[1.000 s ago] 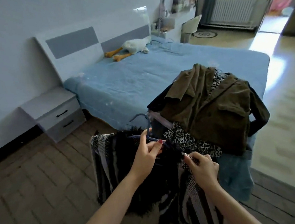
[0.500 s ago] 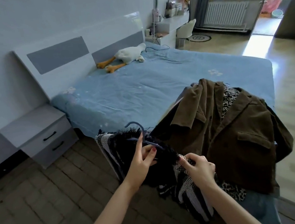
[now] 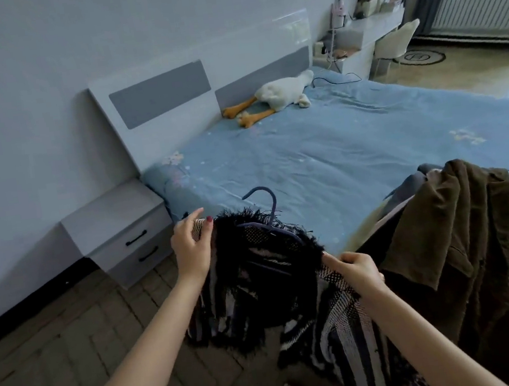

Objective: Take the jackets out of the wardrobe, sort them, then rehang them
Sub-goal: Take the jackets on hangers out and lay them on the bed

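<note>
Both hands are on the striped jacket (image 3: 337, 327) with the black fringe collar, held up over the brick floor (image 3: 59, 361) right at the near edge of the bed (image 3: 322, 152). The left hand (image 3: 191, 248) pinches one shoulder of it, index finger sticking out. The right hand (image 3: 357, 271) grips the other shoulder, fingers curled into the knit. It's on a blue hanger (image 3: 268, 213), hook poking up. A brown jacket (image 3: 464, 237) lies piled on the bed corner just right of it. Plush goose (image 3: 279, 95) up by the headboard.
</note>
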